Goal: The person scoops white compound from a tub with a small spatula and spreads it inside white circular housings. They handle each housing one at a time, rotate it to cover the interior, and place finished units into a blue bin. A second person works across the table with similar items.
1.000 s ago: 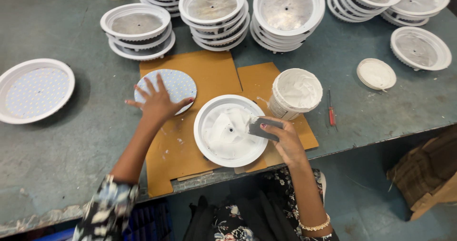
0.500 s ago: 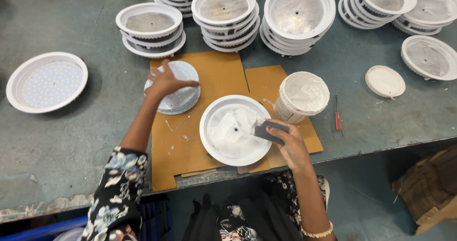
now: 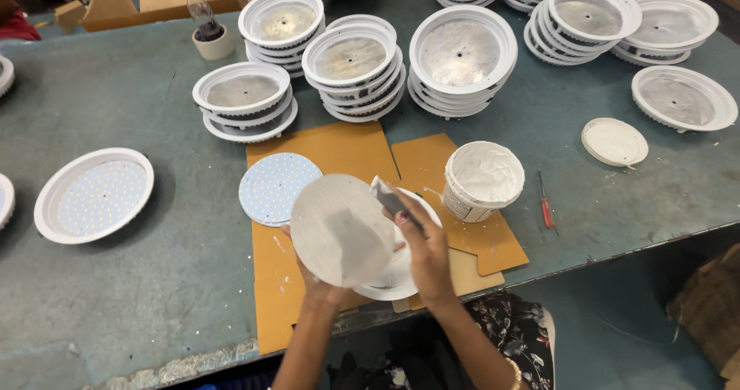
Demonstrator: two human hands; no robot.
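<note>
The left hand [image 3: 320,286] now holds a round grey-white disc [image 3: 341,230] tilted up off the surface, whereas half a second ago that hand lay flat on a disc resting on the cardboard at the near edge; the disc has therefore been lifted and its plain back turned to the camera. The left fingers grip it from below and behind, and are mostly hidden by the disc, so their exact spread cannot be told. The right hand [image 3: 426,253] has come up from the white lamp housing [image 3: 401,270] and now pinches a small dark spatula [image 3: 395,203] between thumb and fingers, its blade touching the upper right rim of the disc. By this reading, work has passed from the housing to the back of the disc. A second disc, dotted with small LEDs [image 3: 276,188], lies flat on the cardboard sheets [image 3: 331,149] just beside the held one, toward the far side. A tub of white paste [image 3: 484,180] stands on the cardboard to the right, with a red screwdriver [image 3: 544,203] near it on the bare surface [image 3: 139,297]. Stacks of empty housings [image 3: 243,99] line the far edge. The housing under the hands is largely covered by disc and hand; whether paste sits on the blade cannot be made out. A further hand at the far edge is cut off by the frame.
</note>
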